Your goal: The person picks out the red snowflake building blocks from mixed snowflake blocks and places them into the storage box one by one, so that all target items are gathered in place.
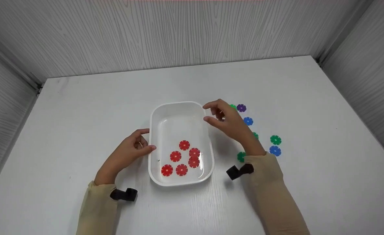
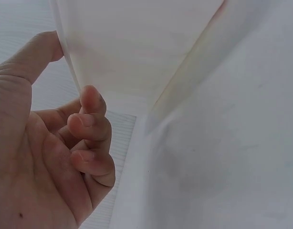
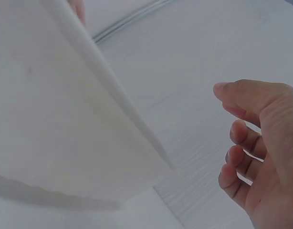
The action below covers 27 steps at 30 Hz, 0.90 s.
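Observation:
A white rectangular plastic tray (image 1: 179, 109) with rounded corners stands mid-table. Several red notched plastic discs (image 1: 184, 145) lie flat in its near half, two of them overlapping. My left hand (image 1: 131, 148) holds the tray's left rim, thumb over the edge and fingers against the outer wall. In the left wrist view, thumb and index fingertip touch the tray wall (image 2: 132, 52). By the upper right corner, my right hand (image 1: 229, 122) has loosely bent fingers and holds nothing visible. The right wrist view shows a gap between that hand (image 3: 261, 143) and the tray (image 3: 79, 114).
Right of the tray, partly behind my right arm, lie loose discs: a purple disc (image 1: 241, 107), a blue disc (image 1: 248, 121), a second blue disc (image 1: 275, 150) and several green discs (image 1: 275, 140). Grey wood-grain panels (image 1: 185, 32) border the white table (image 1: 97, 104).

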{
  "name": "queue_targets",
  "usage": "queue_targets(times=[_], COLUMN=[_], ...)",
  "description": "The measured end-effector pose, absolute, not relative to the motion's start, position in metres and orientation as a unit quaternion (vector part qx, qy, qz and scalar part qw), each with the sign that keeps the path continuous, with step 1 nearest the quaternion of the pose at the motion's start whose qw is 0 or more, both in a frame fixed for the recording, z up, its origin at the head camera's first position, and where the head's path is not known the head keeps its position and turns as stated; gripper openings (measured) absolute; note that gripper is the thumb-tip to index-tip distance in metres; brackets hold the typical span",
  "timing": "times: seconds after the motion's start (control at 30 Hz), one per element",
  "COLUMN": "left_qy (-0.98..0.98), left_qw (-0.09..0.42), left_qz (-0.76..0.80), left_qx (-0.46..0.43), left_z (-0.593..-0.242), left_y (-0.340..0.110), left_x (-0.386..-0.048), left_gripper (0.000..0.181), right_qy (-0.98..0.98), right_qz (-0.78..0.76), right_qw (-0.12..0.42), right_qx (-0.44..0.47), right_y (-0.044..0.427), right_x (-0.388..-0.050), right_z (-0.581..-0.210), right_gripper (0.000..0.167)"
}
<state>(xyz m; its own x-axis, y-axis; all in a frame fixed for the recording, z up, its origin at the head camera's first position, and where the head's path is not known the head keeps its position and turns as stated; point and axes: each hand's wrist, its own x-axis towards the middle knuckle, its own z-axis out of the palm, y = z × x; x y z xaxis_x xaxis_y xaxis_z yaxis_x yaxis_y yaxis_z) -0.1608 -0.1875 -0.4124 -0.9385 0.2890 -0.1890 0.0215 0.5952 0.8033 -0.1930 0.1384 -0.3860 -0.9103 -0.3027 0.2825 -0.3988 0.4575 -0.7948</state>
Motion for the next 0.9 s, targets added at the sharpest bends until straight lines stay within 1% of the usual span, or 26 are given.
queue_targets(times=[0.13, 0.37, 0.57, 0.67, 0.9], left_qy=[0.880, 0.883, 0.886, 0.886, 0.884], left_qw=[0.154, 0.159, 0.157, 0.156, 0.157], left_qz=[0.440, 0.435, 0.431, 0.430, 0.433], left_qx=[0.087, 0.075, 0.073, 0.073, 0.074], left_z=[-0.412, -0.412, -0.412, -0.413, -0.414], left_y=[-0.187, -0.186, -0.185, -0.185, -0.185], left_x=[-0.161, -0.162, -0.161, -0.161, -0.161], left_gripper=[0.066, 0.064, 0.063, 0.063, 0.065], right_qy=[-0.860, -0.871, -0.897, -0.907, -0.916], right_qz=[0.478, 0.475, 0.435, 0.416, 0.391], right_qw=[0.038, -0.012, -0.024, -0.040, -0.077], right_qx=[0.173, 0.128, 0.077, 0.048, 0.031], right_y=[0.156, 0.190, 0.213, 0.223, 0.235], right_x=[-0.200, -0.211, -0.216, -0.217, -0.220], right_z=[-0.388, -0.402, -0.415, -0.422, -0.432], right_gripper=[0.038, 0.041, 0.042, 0.044, 0.041])
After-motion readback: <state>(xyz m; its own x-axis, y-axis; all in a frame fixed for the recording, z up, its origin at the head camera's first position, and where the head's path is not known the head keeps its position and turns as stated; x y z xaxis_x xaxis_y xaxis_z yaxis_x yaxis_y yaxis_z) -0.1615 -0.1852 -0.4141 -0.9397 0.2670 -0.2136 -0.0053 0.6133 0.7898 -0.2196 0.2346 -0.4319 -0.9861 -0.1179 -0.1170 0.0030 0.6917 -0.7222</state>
